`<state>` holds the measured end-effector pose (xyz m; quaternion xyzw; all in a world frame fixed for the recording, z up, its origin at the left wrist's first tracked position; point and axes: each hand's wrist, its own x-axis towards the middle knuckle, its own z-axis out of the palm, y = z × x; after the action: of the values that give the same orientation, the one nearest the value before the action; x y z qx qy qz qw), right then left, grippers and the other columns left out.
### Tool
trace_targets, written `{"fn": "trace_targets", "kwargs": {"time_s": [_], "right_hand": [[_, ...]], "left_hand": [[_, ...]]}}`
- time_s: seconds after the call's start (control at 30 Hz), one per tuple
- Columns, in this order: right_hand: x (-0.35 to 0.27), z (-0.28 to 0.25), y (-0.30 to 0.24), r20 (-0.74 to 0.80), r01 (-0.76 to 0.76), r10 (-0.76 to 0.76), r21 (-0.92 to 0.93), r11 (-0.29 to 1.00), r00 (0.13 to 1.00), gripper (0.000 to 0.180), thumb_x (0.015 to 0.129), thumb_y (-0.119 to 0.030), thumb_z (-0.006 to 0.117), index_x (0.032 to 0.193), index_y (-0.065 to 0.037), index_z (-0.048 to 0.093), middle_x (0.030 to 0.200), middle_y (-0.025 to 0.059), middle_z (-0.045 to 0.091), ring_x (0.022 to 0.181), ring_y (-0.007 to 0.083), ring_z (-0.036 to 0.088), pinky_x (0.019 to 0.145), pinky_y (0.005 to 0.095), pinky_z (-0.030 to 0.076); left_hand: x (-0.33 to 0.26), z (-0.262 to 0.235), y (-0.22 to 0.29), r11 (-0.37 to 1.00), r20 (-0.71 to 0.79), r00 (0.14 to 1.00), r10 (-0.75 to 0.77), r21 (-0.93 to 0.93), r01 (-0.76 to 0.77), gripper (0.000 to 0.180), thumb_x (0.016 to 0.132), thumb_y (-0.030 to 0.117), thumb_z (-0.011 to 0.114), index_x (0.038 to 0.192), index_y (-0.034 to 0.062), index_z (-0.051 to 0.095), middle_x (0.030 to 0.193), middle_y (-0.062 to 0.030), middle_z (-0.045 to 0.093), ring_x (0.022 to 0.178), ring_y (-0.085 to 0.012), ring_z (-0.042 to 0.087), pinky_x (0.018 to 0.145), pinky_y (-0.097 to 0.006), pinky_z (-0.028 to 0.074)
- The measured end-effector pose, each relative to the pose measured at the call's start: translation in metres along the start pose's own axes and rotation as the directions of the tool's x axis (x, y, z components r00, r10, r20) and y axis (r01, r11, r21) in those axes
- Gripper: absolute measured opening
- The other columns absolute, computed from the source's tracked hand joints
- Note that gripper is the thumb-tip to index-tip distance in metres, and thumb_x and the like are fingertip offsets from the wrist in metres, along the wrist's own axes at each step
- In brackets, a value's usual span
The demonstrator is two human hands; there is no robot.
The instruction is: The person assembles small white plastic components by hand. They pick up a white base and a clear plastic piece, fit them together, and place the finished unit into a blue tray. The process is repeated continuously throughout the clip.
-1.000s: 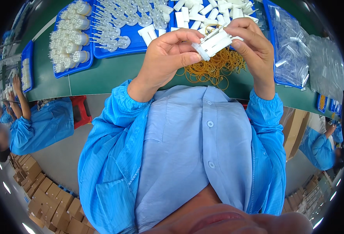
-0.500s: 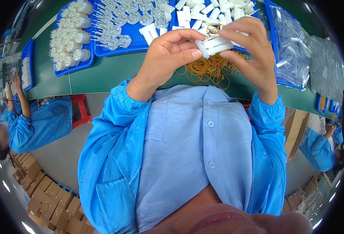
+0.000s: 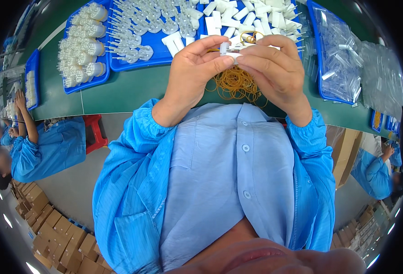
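Left hand (image 3: 194, 73) and right hand (image 3: 274, 68): both pinch 1 small white plastic bundle (image 3: 231, 52); yellow rubber band (image 3: 249, 36) looped above. Advice: keep bundle squared, stretch band evenly.

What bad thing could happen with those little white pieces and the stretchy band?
The yellow rubber band is looped over the small white parts pinched between the left hand and right hand; it might snap off or sting fingers. The parts could slip and drop into the pile of rubber bands on the green table.
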<state>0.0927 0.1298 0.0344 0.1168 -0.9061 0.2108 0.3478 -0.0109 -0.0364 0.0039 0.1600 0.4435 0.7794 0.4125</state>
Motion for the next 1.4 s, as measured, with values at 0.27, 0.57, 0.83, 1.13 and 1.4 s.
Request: {"fn": "trace_targets", "kwargs": {"time_s": [0.27,0.57,0.83,1.13,1.4], "right_hand": [[0.023,0.010,0.084,0.098,-0.314,0.312,0.006,0.949,0.945,0.024,0.082,-0.016,0.069,0.104,-0.005,0.068,0.098,0.0127,0.068,0.086,0.0238,0.065,0.078,0.0344,0.051],[0.032,0.079,0.115,0.382,-0.506,0.545,-0.208,0.837,0.746,0.046,0.079,-0.033,0.073,0.114,-0.005,0.064,0.084,0.0117,0.068,0.075,0.0238,0.066,0.068,0.0334,0.052],[0.021,0.046,0.120,0.442,-0.759,0.617,0.357,0.545,0.651,0.034,0.083,-0.017,0.070,0.113,-0.002,0.064,0.092,0.0029,0.064,0.076,0.0100,0.058,0.062,0.0247,0.047],[-0.024,-0.007,0.080,0.332,-0.625,0.630,0.712,0.320,0.702,0.020,0.088,-0.004,0.061,0.108,-0.004,0.065,0.084,0.0045,0.064,0.069,0.0075,0.058,0.057,0.0202,0.047],[-0.041,-0.021,0.080,0.402,-0.656,0.657,0.730,0.191,0.638,0.022,0.092,-0.007,0.055,0.113,-0.001,0.060,0.096,0.0087,0.065,0.077,0.0109,0.062,0.064,0.0222,0.051]], "left_hand": [[0.011,-0.024,-0.005,0.919,-0.158,0.909,0.386,0.155,-0.363,0.038,0.083,-0.008,0.065,0.119,-0.0046,0.053,0.112,-0.0199,0.063,0.103,-0.0221,0.062,0.088,-0.029,0.051],[0.010,-0.036,-0.010,0.768,-0.076,0.799,0.597,0.340,-0.542,0.044,0.075,-0.017,0.067,0.115,-0.0034,0.053,0.124,-0.0131,0.046,0.115,-0.0257,0.056,0.097,-0.036,0.052],[0.009,-0.031,-0.004,0.909,-0.137,0.910,0.391,0.212,-0.358,0.039,0.078,-0.014,0.067,0.114,-0.0043,0.054,0.121,-0.0121,0.050,0.110,-0.0245,0.059,0.094,-0.033,0.053],[0.019,-0.014,-0.014,0.860,-0.036,0.904,0.427,0.327,-0.393,0.039,0.077,-0.014,0.068,0.112,-0.0037,0.055,0.120,-0.0106,0.049,0.110,-0.0226,0.058,0.093,-0.033,0.054],[0.024,-0.003,-0.020,0.839,0.047,0.912,0.407,0.377,-0.393,0.039,0.076,-0.015,0.068,0.111,-0.0034,0.055,0.122,-0.0114,0.047,0.110,-0.0231,0.058,0.094,-0.034,0.054]]}}
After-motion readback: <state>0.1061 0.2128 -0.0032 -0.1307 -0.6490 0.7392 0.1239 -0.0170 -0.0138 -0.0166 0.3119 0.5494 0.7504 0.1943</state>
